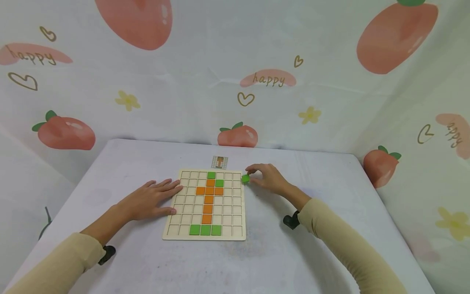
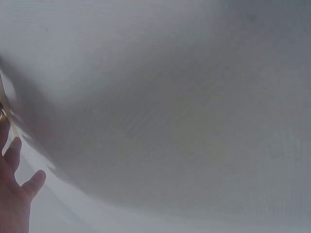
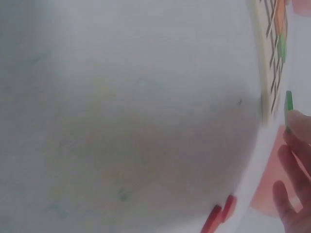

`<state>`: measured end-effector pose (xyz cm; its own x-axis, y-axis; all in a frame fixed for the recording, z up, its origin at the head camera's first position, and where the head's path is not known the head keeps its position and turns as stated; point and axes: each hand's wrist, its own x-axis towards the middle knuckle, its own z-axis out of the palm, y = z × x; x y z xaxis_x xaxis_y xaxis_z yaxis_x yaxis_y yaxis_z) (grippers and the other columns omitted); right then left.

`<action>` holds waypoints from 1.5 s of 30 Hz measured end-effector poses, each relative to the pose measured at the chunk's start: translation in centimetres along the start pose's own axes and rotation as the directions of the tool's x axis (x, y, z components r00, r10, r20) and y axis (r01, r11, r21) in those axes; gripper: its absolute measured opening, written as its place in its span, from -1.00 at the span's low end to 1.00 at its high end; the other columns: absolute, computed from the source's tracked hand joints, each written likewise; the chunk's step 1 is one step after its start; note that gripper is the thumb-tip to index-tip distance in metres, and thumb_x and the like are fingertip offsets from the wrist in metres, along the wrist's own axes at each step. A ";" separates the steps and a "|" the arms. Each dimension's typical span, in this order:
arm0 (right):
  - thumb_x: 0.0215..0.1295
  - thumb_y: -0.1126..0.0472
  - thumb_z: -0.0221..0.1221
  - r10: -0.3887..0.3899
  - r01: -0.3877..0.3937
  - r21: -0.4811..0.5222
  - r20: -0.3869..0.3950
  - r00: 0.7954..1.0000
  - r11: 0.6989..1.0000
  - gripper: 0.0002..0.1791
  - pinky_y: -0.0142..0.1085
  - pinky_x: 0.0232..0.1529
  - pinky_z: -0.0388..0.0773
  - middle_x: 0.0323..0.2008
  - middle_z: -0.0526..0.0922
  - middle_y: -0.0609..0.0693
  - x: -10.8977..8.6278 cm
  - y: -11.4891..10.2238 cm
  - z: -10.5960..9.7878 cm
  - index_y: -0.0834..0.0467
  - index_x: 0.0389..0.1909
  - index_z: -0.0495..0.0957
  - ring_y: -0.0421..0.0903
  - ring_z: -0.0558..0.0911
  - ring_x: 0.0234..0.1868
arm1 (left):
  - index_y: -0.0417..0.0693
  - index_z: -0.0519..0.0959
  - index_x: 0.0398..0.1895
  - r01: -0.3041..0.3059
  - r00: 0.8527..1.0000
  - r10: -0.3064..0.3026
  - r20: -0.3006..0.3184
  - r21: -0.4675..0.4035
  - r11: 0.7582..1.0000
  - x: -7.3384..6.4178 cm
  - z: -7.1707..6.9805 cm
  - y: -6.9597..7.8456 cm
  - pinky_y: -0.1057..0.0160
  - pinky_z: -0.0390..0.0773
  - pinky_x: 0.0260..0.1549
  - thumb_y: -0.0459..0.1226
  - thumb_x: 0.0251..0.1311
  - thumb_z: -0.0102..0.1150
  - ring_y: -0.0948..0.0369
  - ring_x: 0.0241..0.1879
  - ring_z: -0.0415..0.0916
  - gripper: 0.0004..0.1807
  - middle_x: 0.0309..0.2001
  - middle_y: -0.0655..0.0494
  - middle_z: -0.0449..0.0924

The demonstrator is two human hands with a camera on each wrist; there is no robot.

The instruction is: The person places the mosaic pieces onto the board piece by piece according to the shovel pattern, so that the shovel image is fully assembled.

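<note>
A pale wooden grid board point(image 1: 233, 210) lies on the table with orange tiles point(image 1: 208, 199) in a cross-like figure. Green tiles sit at its top, by its upper right, and in a bottom row point(image 1: 205, 230). My left hand point(image 1: 148, 201) rests with spread fingers at the board's left edge; the left wrist view catches only part of this hand point(image 2: 14, 189). Thumb and fingers of my right hand point(image 1: 269, 179) pinch a green tile point(image 1: 245, 178) at the board's upper right edge. The right wrist view shows that tile point(image 3: 289, 104) held edge-on.
A small printed card point(image 1: 219, 162) with a gridded picture lies just beyond the board. Two red pieces point(image 3: 228, 208) appear low in the right wrist view. A fruit-printed cloth point(image 1: 198, 106) hangs behind the white table point(image 1: 147, 261).
</note>
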<state>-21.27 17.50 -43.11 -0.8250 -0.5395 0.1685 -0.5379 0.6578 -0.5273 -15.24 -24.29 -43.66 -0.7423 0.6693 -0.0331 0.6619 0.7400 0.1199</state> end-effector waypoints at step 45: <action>0.30 0.18 0.33 -0.004 0.003 0.031 0.058 0.998 1.000 -0.64 -0.24 0.10 0.53 -0.06 0.73 -0.02 6.3 -7.8 7.0 0.18 0.09 0.63 -0.13 0.66 -0.03 | 0.02 0.26 0.52 0.010 1.000 -0.011 0.015 0.008 1.000 0.1 0.3 -0.2 -0.28 0.25 0.26 0.33 0.31 -0.05 -0.08 0.46 0.17 -0.13 0.50 0.04 0.21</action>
<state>-21.08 5.26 -43.80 -0.8111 -0.5721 0.1221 -0.5344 0.6397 -0.5525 -15.42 -24.40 -43.94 -0.7476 0.6623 -0.0492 0.6549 0.7475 0.1114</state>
